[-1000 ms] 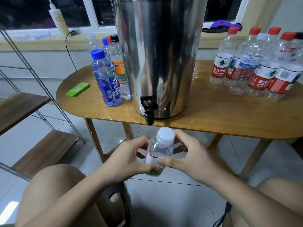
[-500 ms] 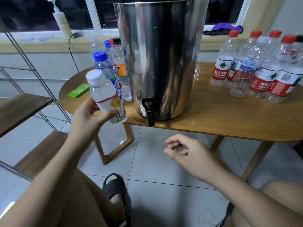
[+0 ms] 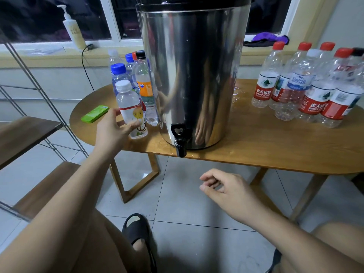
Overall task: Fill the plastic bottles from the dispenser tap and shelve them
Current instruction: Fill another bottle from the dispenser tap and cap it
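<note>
A small clear bottle with a white cap and a red-and-white label stands on the wooden table, left of the steel dispenser. My left hand holds it low down, thumb across the front and fingers behind. Below the table edge, under the dispenser's black tap, my right hand hangs loosely curled and holds nothing. Several capped bottles stand just behind the small one. At the table's right end is a group of several red-capped bottles.
A metal-framed shelf with wooden boards stands to the left of the table. A flat green object lies near the table's left edge. A pump bottle sits on the windowsill. My foot in a black slipper rests on the tiled floor.
My left hand carried the small bottle from under the tap up to the left and set it on the table. My right hand let go and stayed below the table.
</note>
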`<state>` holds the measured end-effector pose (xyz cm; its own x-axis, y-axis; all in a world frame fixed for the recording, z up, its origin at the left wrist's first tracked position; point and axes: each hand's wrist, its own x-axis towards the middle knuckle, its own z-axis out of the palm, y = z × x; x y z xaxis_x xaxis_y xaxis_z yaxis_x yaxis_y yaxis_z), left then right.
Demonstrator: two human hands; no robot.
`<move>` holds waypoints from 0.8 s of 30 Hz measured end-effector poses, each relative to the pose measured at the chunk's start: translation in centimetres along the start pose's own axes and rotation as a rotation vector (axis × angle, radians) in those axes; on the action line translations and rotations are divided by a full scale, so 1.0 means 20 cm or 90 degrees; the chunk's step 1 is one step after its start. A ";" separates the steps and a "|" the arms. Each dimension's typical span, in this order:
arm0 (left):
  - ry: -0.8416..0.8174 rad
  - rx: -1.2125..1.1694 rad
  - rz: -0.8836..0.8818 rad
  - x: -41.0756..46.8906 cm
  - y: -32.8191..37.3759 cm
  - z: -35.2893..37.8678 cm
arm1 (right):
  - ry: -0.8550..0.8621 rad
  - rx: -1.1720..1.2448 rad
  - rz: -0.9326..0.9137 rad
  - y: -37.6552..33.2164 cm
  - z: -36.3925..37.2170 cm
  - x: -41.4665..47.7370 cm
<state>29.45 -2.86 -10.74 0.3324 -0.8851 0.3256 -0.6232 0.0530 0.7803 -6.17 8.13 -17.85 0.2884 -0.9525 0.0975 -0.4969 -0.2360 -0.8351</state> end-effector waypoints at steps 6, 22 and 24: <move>-0.001 0.027 -0.030 -0.02 -0.03 0.03 | 0.009 -0.003 0.000 0.00 -0.03 0.01; -0.260 -0.014 0.030 -0.47 0.05 0.12 | 0.141 0.008 0.006 0.04 -0.27 0.12; -0.305 0.001 0.058 -0.51 0.07 0.17 | 0.192 0.023 0.006 0.05 -0.35 0.16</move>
<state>22.73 4.59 -14.78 -0.0872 -0.9902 0.1095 -0.6361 0.1399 0.7588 -11.43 3.44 -14.51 0.0248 -0.9701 0.2415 -0.4672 -0.2248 -0.8551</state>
